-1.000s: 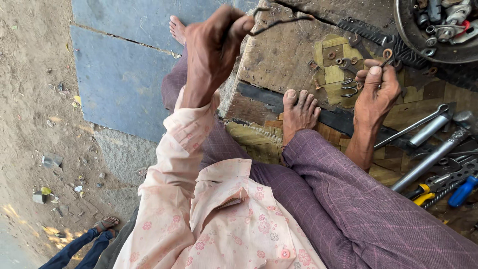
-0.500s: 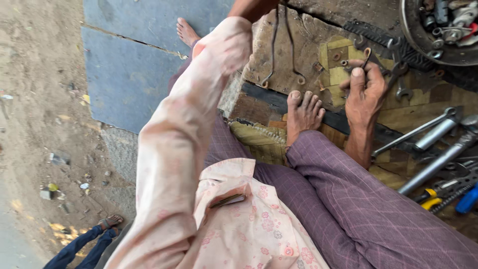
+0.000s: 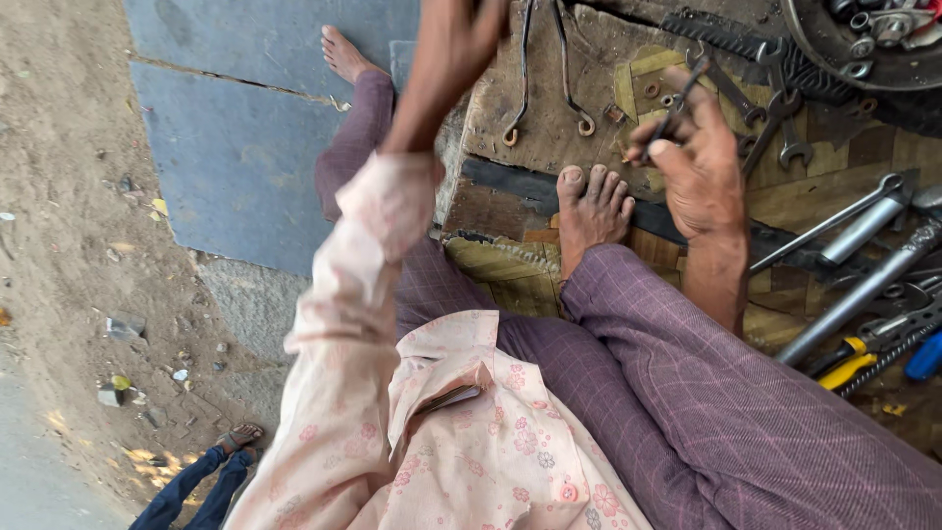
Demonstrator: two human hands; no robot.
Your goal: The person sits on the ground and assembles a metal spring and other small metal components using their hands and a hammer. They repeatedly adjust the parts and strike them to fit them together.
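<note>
Metal hooked rods (image 3: pixel 545 69) under left hand (image 3: pixel 461 39), grip cut off above.

A seated person's left hand (image 3: pixel 471 29) is raised at the top edge, beside two dangling metal hooks (image 3: pixel 545 74). The right hand (image 3: pixel 692 162) grips a small dark tool (image 3: pixel 677 108) above a wooden platform (image 3: pixel 510 211). Long metal tools (image 3: pixel 863 231) lie along its right edge.

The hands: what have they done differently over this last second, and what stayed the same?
The left hand has risen to the top edge of the view, lifting the thin metal hooks so they dangle over the wooden platform. The right hand has come up off the boards and now pinches a small dark tool. The bare foot, spanners and long steel tools lie as before.
</note>
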